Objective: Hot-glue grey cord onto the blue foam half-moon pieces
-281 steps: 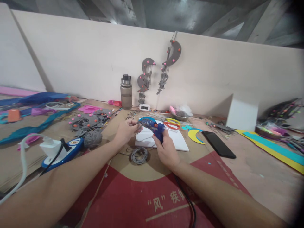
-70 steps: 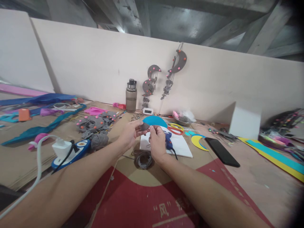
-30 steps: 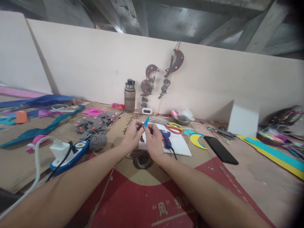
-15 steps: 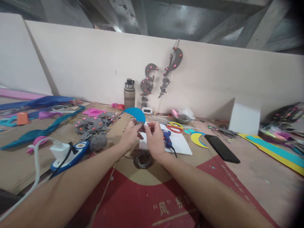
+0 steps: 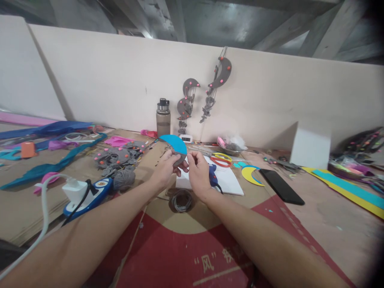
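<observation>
My left hand (image 5: 166, 168) grips a crescent (image 5: 174, 143) between thumb and fingers. Its upper part is bright blue, and a grey piece (image 5: 180, 159) covers the lower part. Close against its right edge, my right hand (image 5: 198, 170) is closed in a pinch; whatever lies between those fingertips is too small to make out. Beneath the hands is a white board (image 5: 229, 184) with a blue glue gun (image 5: 213, 176) on it, partly hidden by my right hand. A coil of grey cord (image 5: 181, 201) lies just in front of them.
Scissors (image 5: 221, 160), a yellow-and-blue crescent (image 5: 251, 176) and a black phone (image 5: 281, 187) lie to the right. Leftward are grey yarn (image 5: 124, 179), a power strip (image 5: 90, 196) with cables, and grey felt pieces (image 5: 117, 158). A bottle (image 5: 163, 120) stands behind.
The crescent has turned and shifted slightly right, so its grey lower part shows more. My right hand has moved a little to the right, its fingertips now at the crescent's edge.
</observation>
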Motion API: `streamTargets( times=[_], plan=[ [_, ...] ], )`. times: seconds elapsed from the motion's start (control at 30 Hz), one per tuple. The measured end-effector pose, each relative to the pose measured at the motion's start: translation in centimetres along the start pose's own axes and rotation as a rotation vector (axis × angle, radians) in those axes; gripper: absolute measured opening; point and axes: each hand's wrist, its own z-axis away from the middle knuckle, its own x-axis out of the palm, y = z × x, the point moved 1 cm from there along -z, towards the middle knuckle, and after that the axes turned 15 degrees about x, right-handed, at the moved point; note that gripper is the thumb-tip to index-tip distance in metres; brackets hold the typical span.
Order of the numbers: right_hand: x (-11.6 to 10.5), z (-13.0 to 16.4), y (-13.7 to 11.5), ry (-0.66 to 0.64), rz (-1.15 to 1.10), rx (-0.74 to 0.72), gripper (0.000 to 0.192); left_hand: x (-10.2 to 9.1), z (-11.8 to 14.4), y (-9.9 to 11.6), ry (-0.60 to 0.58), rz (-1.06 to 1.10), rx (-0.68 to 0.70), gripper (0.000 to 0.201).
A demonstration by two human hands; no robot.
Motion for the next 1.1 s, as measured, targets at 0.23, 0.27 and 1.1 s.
streamTargets(
  times=[0.23,0.27,1.1],
  plan=[
    [0.2,0.2,-0.3,-0.057,-0.100,0.032,0.020,0.2,-0.1,0.1,0.019,0.090,-0.062,0.013],
    [0.2,0.2,-0.2,-0.048,-0.089,0.021,0.020,0.2,-0.1,0.1,0.030,0.094,-0.074,0.013],
    [-0.1,-0.4,-0.2,0.099,0.108,-0.065,0.016,-2.0,-2.1,3.4,-0.117,-0.369,-0.064,0.020]
  ],
)
